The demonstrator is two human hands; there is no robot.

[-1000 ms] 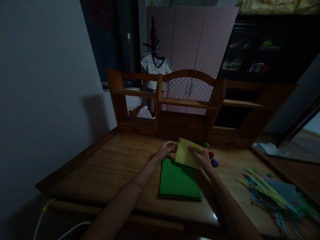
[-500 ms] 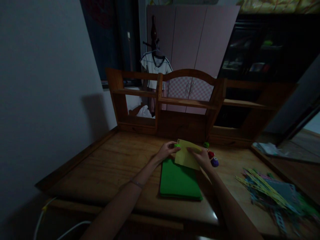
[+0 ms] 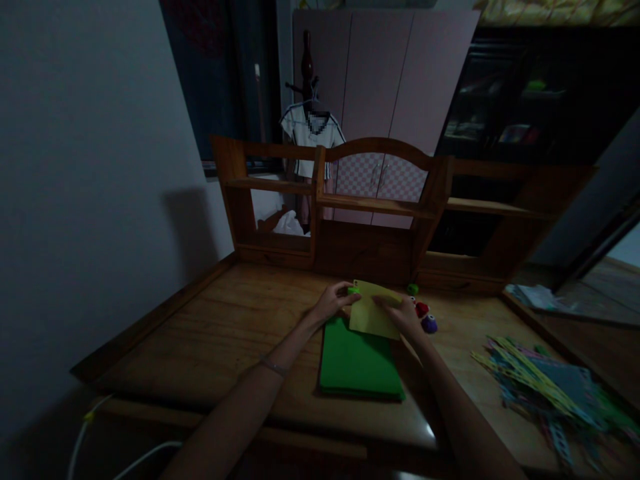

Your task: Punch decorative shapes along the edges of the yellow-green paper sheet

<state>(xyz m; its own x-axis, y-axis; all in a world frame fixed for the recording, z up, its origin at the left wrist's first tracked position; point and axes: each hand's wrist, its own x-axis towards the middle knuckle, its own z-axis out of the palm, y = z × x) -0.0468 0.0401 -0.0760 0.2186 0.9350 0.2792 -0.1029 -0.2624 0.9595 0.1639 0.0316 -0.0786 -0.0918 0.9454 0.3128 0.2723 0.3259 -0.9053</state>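
The person's right hand (image 3: 404,315) grips a yellow sheet (image 3: 373,319) by its right part, thumb side against the face of it, just over the far edge of the green stack (image 3: 360,368); whether the sheet's lower edge touches the stack cannot be told. The left hand (image 3: 333,301), beyond the stack's far left corner, has its fingers closed around a small bright green piece (image 3: 354,291), which sits at the sheet's upper left edge, near a few dark marks in the corner. A thin bracelet (image 3: 274,365) circles the left forearm, to the left of the stack. The stack itself lies flat on the wooden desk (image 3: 215,327), its layers showing a little unevenly along the near edge. To the right of its far end stand a red trinket (image 3: 423,310) and a purple trinket (image 3: 429,325), close together, with a green trinket (image 3: 413,289) farther back. Well to the right of the stack spreads a loose heap of coloured strips (image 3: 540,380), yellow ones on top. Behind the stack, along the desk's back, rises a wooden shelf unit (image 3: 375,208); past that are a hanging white shirt (image 3: 315,137) and a pale pink wardrobe (image 3: 373,73).
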